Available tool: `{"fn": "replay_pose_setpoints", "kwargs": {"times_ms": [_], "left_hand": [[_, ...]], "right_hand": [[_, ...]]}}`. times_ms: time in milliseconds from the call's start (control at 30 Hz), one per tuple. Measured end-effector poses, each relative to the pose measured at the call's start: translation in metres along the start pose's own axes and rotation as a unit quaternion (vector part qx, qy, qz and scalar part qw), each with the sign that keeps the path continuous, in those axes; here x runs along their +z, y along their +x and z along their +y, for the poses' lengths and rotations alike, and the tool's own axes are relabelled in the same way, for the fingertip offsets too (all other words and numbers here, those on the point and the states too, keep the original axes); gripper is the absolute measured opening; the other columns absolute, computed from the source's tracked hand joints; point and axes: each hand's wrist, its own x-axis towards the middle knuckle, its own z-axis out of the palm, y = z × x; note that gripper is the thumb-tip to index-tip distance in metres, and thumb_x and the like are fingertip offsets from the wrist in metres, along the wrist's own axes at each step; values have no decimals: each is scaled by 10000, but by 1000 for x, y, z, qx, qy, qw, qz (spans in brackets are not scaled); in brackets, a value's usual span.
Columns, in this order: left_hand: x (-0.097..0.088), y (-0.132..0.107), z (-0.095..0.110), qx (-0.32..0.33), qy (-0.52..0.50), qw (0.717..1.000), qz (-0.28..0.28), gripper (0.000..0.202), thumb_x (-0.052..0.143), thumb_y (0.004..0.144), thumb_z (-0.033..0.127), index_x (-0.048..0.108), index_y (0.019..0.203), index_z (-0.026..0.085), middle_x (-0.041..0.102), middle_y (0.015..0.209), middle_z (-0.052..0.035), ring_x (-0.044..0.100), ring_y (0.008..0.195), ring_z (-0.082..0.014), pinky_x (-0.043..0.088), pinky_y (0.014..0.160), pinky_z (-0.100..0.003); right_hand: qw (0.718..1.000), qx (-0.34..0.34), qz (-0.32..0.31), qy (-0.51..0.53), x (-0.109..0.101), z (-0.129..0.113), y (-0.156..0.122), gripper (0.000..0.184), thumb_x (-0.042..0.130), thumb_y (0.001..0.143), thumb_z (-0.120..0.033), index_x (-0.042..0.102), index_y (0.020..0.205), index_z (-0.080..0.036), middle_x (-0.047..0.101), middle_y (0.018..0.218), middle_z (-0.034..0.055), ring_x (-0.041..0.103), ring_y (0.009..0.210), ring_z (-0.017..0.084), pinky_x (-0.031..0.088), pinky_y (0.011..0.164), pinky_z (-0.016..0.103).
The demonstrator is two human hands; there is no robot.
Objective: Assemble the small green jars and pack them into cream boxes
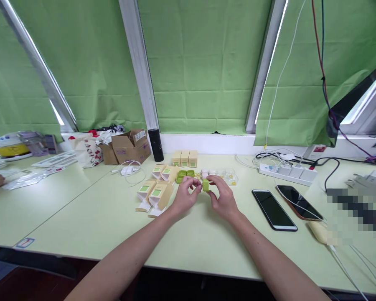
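Note:
Over the middle of the pale green table [81, 217], my left hand [184, 194] and my right hand [221, 196] meet around a small green case [206, 184]. Both hands pinch it with curled fingers, one from each side. Just behind the hands lie more small green cases [184, 174] and several clear or white ones [222, 174]. To the left of my left hand lie opened tan cartons with green labels [156, 194]. Three closed tan cartons [184, 158] stand in a row further back.
Two dark phones [274, 209] [301, 202] lie to the right, one on a white cable. A white power strip [285, 171] with plugs sits behind them. A black flask [156, 144] and a brown cardboard box [127, 147] stand at the back left.

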Motion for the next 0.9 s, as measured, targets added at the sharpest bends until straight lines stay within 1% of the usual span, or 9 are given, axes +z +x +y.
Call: {"fn": "replay_pose_setpoints", "kwargs": {"times_ms": [200, 367, 567, 700, 900], "left_hand": [[0, 1, 3, -12, -7, 1000, -4, 138, 631, 931, 253, 663, 810, 195, 615, 870, -43, 598, 879, -194, 491, 837, -340], [0, 1, 4, -15, -11, 1000, -9, 153, 626, 936, 262, 659, 802, 196, 612, 824, -32, 592, 852, -189, 495, 847, -338], [0, 1, 2, -19, -17, 1000, -13, 167, 622, 939, 289, 649, 805, 192, 602, 796, -29, 591, 825, -183, 499, 829, -327], [-1, 1, 2, -25, -23, 999, -13, 149, 625, 928, 276, 643, 805, 193, 597, 790, -23, 586, 799, -177, 494, 818, -326], [-2, 2, 5, -22, -13, 1000, -8, 174, 607, 927, 271, 635, 774, 193, 595, 798, -33, 585, 847, -192, 481, 823, -330]], "right_hand": [[1000, 0, -7, 0, 0, 2, -1, 553, 537, 912, -69, 528, 1425, -276, 658, 1329, 125, 627, 1275, 298, 633, 984, 514], [1000, 4, -10, -1, 0, 1, 0, 557, 529, 908, -64, 536, 1423, -276, 664, 1319, 126, 634, 1270, 299, 637, 976, 517], [1000, 4, -15, -5, 1, 3, -2, 565, 546, 903, -68, 539, 1428, -277, 667, 1327, 121, 626, 1288, 296, 619, 1022, 524], [1000, 5, -18, -9, 2, 4, -2, 568, 549, 901, -64, 538, 1429, -274, 666, 1335, 121, 628, 1287, 294, 612, 1038, 528], [1000, 3, -14, -14, 2, 5, -3, 567, 554, 901, -67, 542, 1428, -274, 673, 1330, 118, 635, 1282, 296, 616, 1031, 528]]}}
